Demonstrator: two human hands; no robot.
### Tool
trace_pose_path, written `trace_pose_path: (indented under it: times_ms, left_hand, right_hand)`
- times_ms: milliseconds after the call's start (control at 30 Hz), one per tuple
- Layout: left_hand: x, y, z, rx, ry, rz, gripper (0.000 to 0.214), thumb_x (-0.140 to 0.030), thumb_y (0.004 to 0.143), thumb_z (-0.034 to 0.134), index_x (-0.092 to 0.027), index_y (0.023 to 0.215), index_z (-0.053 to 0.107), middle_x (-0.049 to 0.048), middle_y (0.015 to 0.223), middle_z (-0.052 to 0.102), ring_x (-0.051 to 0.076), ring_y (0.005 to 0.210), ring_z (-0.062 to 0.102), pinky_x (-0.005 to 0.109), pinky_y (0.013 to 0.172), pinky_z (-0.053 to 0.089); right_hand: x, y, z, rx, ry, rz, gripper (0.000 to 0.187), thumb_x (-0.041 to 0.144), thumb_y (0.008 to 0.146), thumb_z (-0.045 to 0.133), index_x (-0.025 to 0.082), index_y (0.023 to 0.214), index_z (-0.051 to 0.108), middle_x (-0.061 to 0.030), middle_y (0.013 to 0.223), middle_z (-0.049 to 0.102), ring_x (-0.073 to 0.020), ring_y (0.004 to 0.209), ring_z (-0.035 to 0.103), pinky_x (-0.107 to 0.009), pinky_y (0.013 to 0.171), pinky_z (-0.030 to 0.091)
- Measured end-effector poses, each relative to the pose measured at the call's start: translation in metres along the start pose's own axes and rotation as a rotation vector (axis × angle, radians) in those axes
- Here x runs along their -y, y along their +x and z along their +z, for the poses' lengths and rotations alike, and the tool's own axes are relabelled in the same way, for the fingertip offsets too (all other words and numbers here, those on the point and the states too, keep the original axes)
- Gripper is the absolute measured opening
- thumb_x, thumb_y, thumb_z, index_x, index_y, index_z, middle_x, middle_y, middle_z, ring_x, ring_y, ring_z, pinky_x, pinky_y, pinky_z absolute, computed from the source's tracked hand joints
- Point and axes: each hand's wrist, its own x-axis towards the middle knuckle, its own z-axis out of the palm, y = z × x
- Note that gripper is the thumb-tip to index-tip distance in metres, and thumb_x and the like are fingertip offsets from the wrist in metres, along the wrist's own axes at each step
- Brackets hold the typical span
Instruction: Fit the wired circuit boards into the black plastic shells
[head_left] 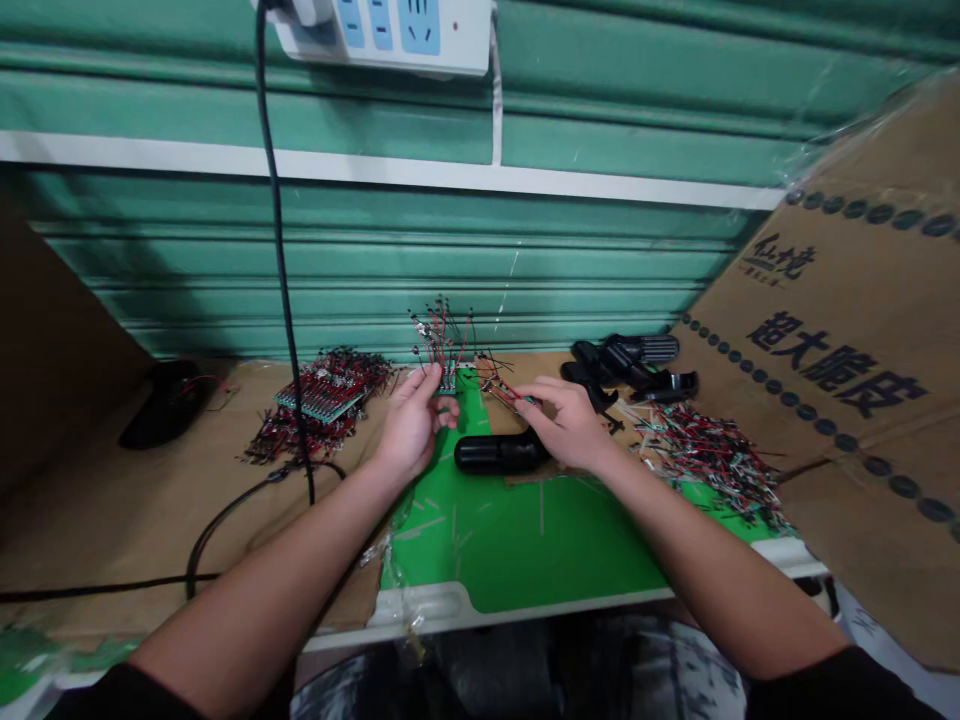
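Note:
My left hand (414, 418) is closed on a small green circuit board (447, 377) that bristles with red and black wires, held upright above the green mat (525, 540). My right hand (570, 425) pinches a thin red and black wire piece (504, 391) just to the right of the board. A black cylindrical part (499, 453) lies on the mat under and between my hands.
A pile of wired boards (326, 400) lies at the left, crossed by a black cable (281, 260) from the power strip (390, 30) above. Loose wire pieces (709, 455) are heaped at the right, behind them black plastic parts (630, 365). A cardboard sheet (847, 340) leans on the right.

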Motion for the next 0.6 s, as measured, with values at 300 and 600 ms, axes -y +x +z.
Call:
trace_pose_path:
  times_ms: [300,600]
  left_hand:
    - [-0.0063,-0.0048,0.005,0.139,-0.074,-0.105,0.026,-0.035,0.088,0.077,-0.018,0.104,0.065,0.0131,0.129,0.073,0.015,0.066,0.072,0.023,0.046,0.054]
    - [-0.0004,-0.0061,0.0056,0.199,0.0,-0.072,0.03,-0.037,0.086,0.079,-0.015,0.102,0.067,0.0156,0.137,0.07,0.021,0.077,0.077,0.029,0.054,0.063]
  right_hand:
    - [-0.002,-0.0004,0.0017,-0.03,-0.021,0.037,0.018,0.019,0.093,0.063,0.017,0.092,0.081,-0.0053,0.079,0.072,-0.019,0.07,0.064,-0.031,0.065,0.044]
    - [-0.0043,-0.0022,0.0055,0.001,0.017,0.028,0.019,0.024,0.096,0.062,0.019,0.094,0.08,-0.0055,0.08,0.071,-0.02,0.072,0.064,-0.032,0.067,0.045]
